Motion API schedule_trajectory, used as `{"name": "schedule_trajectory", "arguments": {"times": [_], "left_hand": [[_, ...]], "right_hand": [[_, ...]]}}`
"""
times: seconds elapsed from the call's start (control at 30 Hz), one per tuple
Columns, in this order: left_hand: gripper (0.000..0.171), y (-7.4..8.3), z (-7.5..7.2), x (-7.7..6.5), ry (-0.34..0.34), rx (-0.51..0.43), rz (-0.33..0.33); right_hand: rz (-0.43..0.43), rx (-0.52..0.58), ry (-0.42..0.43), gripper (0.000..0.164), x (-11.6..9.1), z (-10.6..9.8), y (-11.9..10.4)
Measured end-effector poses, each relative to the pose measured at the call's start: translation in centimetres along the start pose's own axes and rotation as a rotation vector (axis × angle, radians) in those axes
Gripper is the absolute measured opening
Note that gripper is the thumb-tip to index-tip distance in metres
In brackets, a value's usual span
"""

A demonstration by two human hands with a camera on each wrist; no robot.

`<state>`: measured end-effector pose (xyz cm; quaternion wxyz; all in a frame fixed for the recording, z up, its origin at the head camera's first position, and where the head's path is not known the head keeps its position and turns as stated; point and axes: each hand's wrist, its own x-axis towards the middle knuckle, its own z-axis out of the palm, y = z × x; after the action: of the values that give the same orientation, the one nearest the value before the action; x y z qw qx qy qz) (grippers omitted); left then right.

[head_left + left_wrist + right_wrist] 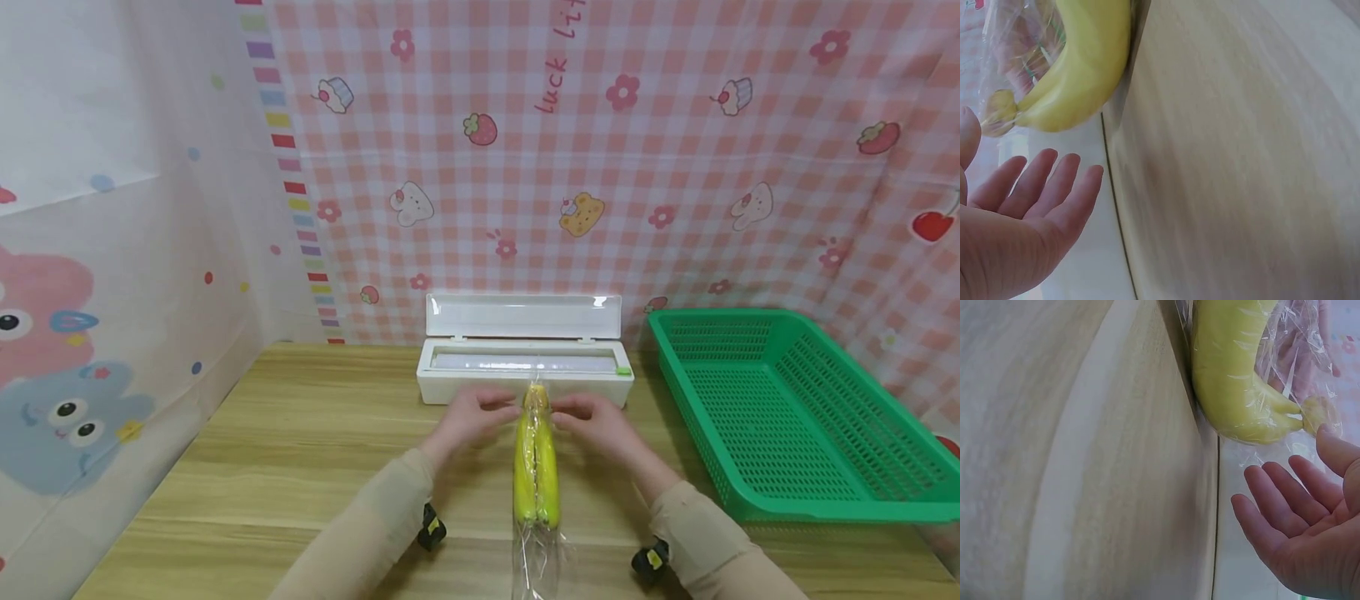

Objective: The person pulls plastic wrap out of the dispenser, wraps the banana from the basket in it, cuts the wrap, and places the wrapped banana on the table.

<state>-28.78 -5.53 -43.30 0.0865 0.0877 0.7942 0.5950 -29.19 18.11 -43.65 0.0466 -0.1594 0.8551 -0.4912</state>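
Observation:
Two yellow bananas (537,467), joined at the stem, lie on the wooden table in clear plastic wrap (536,554). The wrap trails toward the front edge. My left hand (480,414) is beside the stem on the left, fingers relaxed; in the left wrist view the fingers (1063,187) are spread below the stem end. To the right of the stem is my right hand (596,421). Its thumb tip (1329,439) is right at the wrapped stem in the right wrist view, the other fingers loosely extended. Neither hand grips the bananas.
Behind the bananas stands a white wrap dispenser (442,390) with its clear lid (523,317) raised, a roll inside and a green slider (623,372) at its right end. A green basket (693,425) is on the right. Patterned cloth (525,167) hangs behind.

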Motion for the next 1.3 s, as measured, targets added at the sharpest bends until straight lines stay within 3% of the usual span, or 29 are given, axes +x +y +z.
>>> {"name": "schedule_trajectory", "arguments": {"times": [0.23, 0.5, 0.87, 1.0, 1.3], "left_hand": [[0.049, -0.5, 0.8, 0.6, -0.006, -0.071, -0.048], [0.048, -0.5, 1.4, 0.8, 0.0, -0.094, -0.046], [0.035, -0.7, 2.2, 0.7, 0.027, -0.117, 0.018], [0.031, -0.6, 2.4, 0.5, 0.04, -0.08, 0.055], [0.025, -0.3, 2.5, 0.1, 0.075, 0.133, 0.202]], "right_hand": [[0.009, 0.068, -0.026, 0.032, 0.7, 0.5, 0.6], [0.026, 0.097, -0.016, 0.029, 1.1, 1.1, 0.9], [-0.005, 0.046, 0.036, 0.022, 1.1, 1.7, 0.8], [0.013, 0.055, 0.058, 0.022, 1.1, 1.9, 0.7], [-0.016, 0.041, 0.096, 0.019, 0.9, 2.4, 0.2]]}}
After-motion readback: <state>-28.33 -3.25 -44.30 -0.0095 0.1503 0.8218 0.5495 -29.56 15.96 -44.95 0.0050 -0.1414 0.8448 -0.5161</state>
